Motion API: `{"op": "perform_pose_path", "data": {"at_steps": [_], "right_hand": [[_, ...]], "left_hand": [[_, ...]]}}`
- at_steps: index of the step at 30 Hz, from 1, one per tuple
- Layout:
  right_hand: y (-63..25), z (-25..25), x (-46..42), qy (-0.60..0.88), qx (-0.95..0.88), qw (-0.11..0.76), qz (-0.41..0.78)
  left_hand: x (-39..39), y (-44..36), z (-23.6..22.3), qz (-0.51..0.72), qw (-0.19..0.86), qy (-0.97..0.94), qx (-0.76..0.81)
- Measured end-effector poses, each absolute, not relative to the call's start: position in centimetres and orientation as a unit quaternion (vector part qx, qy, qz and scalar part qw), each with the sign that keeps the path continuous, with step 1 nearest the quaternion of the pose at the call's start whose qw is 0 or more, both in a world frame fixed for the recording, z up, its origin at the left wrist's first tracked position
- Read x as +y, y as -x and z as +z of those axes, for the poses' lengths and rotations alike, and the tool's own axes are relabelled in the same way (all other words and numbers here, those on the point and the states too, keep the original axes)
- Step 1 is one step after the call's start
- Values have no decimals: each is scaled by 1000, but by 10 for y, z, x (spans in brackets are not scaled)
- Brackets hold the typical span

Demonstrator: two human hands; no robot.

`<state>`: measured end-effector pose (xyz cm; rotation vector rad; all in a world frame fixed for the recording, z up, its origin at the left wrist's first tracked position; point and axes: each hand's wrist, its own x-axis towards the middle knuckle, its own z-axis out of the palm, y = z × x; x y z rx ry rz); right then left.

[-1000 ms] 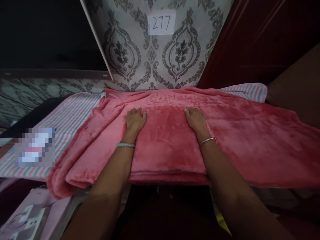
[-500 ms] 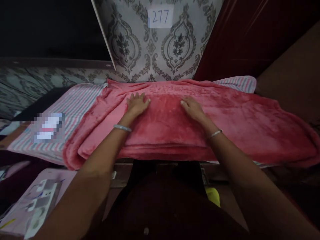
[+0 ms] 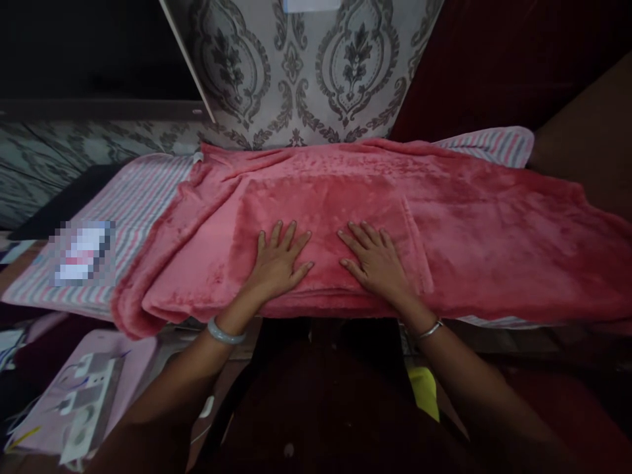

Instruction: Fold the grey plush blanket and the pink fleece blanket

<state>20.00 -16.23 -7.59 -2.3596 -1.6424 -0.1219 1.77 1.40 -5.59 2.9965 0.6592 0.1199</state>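
Observation:
A plush pink-red blanket (image 3: 494, 237) is spread over the table. On its middle part lies a folded, roughly rectangular section (image 3: 326, 197) of the same plush fabric. My left hand (image 3: 280, 260) rests flat on the near left part of this section, fingers spread. Flat on the near right part is my right hand (image 3: 374, 260), its fingers also apart. Both palms face down, and neither hand grips anything. Each wrist carries a bracelet.
Striped cloth (image 3: 143, 191) shows from under the blanket at the left, with a blurred-out object (image 3: 81, 253) on it. A power strip (image 3: 91, 408) lies on a pink surface at lower left. A dark screen (image 3: 89, 52) stands at the back left; patterned wallpaper (image 3: 296, 72) is behind.
Both hands have slid toward me over the folded section, from its far part to its near part. The camera view has tipped down slightly.

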Motion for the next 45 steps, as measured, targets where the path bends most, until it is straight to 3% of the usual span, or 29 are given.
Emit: {"op": "perform_pose_path", "data": {"at_steps": [14, 21, 30, 37, 41, 45], "right_hand": [[-205, -76, -160, 805, -574, 147, -31], [-199, -55, -152, 753, -633, 180, 10], [-196, -51, -115, 656, -738, 121, 104], [-190, -58, -125, 667, -734, 118, 44], [-182, -66, -135, 665, -733, 138, 37], [-182, -61, -145, 644, -740, 171, 91]], "left_hand": [[12, -10, -53, 85, 40, -974, 204], [-28, 17, -68, 162, 27, -983, 89], [-43, 22, -105, 230, -9, -969, 89], [-44, 20, -108, 263, -4, -961, 90], [-44, 22, -110, 286, 23, -954, 84], [-42, 28, -101, 364, 124, -920, 71]]}}
